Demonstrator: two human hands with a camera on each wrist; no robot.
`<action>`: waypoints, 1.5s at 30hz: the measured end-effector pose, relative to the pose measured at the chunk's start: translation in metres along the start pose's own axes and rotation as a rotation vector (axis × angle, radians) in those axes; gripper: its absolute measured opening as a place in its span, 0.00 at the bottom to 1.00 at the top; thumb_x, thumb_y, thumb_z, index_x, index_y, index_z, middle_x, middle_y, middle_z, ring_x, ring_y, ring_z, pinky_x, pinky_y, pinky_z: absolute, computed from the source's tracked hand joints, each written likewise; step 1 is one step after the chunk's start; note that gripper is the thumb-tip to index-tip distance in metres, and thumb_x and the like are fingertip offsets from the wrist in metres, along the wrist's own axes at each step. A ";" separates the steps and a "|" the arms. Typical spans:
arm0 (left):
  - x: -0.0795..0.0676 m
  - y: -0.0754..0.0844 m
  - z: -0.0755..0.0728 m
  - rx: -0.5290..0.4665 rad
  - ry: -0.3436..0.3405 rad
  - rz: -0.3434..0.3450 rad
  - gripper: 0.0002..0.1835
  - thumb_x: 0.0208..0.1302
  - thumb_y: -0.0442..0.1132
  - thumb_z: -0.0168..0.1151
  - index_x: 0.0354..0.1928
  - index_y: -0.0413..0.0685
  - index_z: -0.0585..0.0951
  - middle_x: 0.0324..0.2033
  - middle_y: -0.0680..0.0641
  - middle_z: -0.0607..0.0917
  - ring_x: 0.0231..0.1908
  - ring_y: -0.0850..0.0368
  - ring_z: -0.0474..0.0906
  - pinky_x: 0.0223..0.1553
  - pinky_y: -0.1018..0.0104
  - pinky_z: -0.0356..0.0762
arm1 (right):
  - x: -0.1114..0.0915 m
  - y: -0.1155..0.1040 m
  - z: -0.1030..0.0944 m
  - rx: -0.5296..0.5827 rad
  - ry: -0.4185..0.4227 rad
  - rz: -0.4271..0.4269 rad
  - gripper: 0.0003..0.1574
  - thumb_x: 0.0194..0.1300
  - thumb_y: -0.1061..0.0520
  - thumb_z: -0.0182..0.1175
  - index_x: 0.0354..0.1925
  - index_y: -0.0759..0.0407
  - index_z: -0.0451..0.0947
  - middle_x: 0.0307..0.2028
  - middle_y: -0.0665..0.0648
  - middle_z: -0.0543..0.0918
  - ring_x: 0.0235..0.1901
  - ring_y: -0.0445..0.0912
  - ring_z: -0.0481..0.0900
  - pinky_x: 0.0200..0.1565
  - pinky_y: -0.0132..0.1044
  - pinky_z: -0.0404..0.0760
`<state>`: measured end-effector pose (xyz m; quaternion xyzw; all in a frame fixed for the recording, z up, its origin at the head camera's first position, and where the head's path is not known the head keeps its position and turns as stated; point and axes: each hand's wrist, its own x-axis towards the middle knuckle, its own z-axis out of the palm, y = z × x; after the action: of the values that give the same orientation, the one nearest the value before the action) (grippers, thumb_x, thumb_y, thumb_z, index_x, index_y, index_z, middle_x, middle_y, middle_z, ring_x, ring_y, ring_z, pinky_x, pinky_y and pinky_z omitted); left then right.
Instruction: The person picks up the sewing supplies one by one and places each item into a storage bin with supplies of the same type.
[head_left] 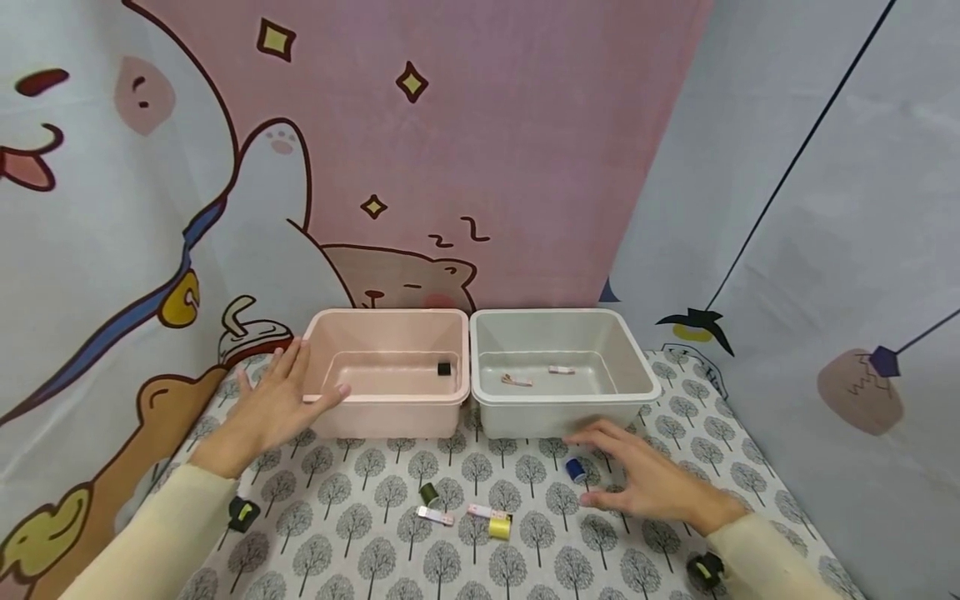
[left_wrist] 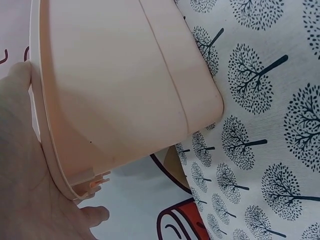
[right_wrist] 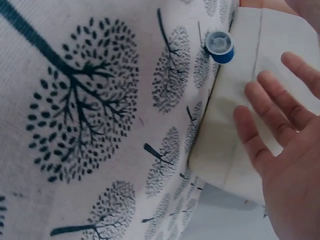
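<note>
My left hand (head_left: pixel 273 408) rests along the left rim of the pink bin (head_left: pixel 386 421), fingers straight and thumb spread over the front corner. In the left wrist view the bin's wall (left_wrist: pixel 120 85) fills much of the picture beside that hand. Over the cloth, in front of the white bin (head_left: pixel 555 421), my right hand (head_left: pixel 645 479) hovers with fingers apart and nothing held. A blue thread spool (head_left: pixel 575 470) lies between its thumb and fingers without visible contact. In the right wrist view this spool (right_wrist: pixel 220 47) shows its pale end beyond the fingertips.
On the tree-print cloth lie a dark green spool (head_left: pixel 429 494), a yellow spool (head_left: pixel 499 527) and two small whitish strips, one the left strip (head_left: pixel 435 516). Inside the pink bin is a black spool-like piece (head_left: pixel 444 368); the white bin holds two small pale pieces, one a strip (head_left: pixel 561 370).
</note>
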<state>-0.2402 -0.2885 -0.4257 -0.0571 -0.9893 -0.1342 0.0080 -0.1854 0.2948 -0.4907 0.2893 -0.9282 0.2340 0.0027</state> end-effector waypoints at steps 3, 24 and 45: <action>0.000 0.000 0.001 -0.001 -0.004 -0.002 0.66 0.83 0.82 0.46 0.95 0.35 0.39 0.94 0.28 0.39 0.90 0.13 0.41 0.79 0.02 0.24 | 0.001 0.003 0.004 -0.005 -0.025 0.029 0.56 0.61 0.27 0.85 0.81 0.36 0.79 0.77 0.48 0.81 0.69 0.57 0.88 0.68 0.74 0.88; 0.001 -0.003 0.003 -0.018 -0.011 -0.003 0.67 0.82 0.85 0.43 0.95 0.36 0.38 0.95 0.29 0.38 0.92 0.15 0.39 0.78 0.02 0.22 | 0.008 0.011 0.014 -0.053 -0.071 0.076 0.67 0.54 0.18 0.83 0.83 0.41 0.77 0.68 0.49 0.87 0.55 0.44 0.88 0.49 0.38 0.86; -0.001 0.000 0.000 -0.013 0.006 0.002 0.65 0.84 0.82 0.45 0.95 0.36 0.40 0.95 0.28 0.38 0.89 0.11 0.43 0.79 0.02 0.26 | 0.019 0.016 0.018 0.015 -0.049 0.006 0.22 0.70 0.49 0.85 0.58 0.46 0.91 0.47 0.40 0.87 0.42 0.35 0.83 0.46 0.33 0.89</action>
<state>-0.2392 -0.2883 -0.4252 -0.0579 -0.9883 -0.1407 0.0105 -0.2076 0.2877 -0.5110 0.2923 -0.9270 0.2338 -0.0230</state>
